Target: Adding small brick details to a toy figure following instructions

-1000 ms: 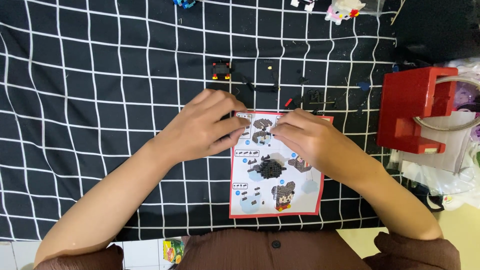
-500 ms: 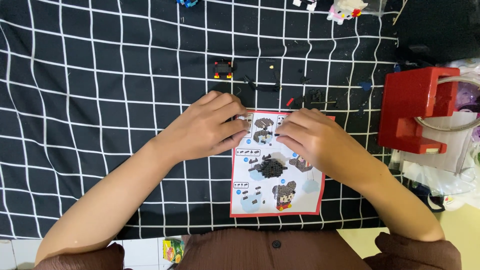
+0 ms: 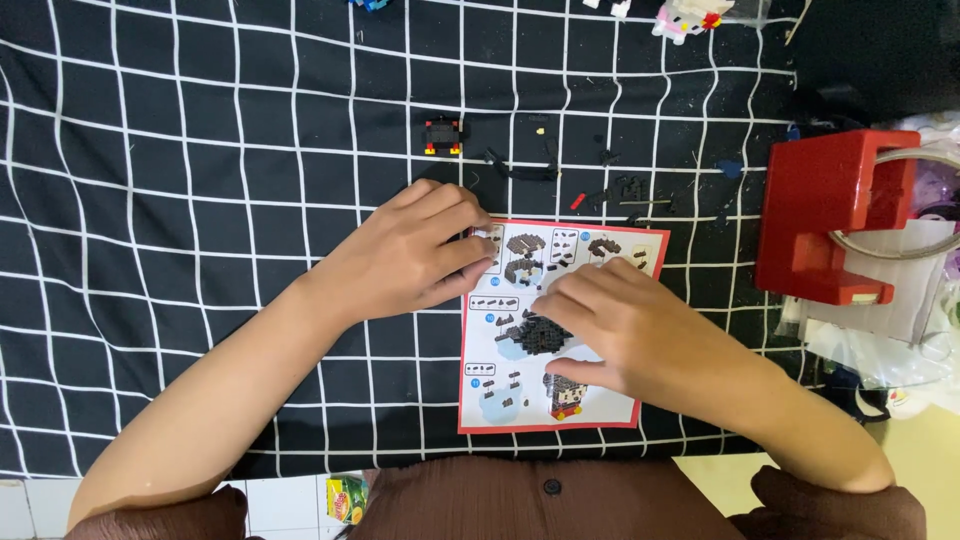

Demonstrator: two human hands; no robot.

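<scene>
Sheet [image 3: 520,400], red-bordered, pictured brick-building steps

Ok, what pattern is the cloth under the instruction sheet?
Black with a white grid of squares; the cloth shows plainly in the head view.

To my left, the black checked cloth [image 3: 200,200] lay open for a hand to pass. Ahead, a small black brick model [image 3: 443,136] and scattered loose pieces [image 3: 560,170] stood in the way. A red block [image 3: 825,215] closed off my right.
</scene>
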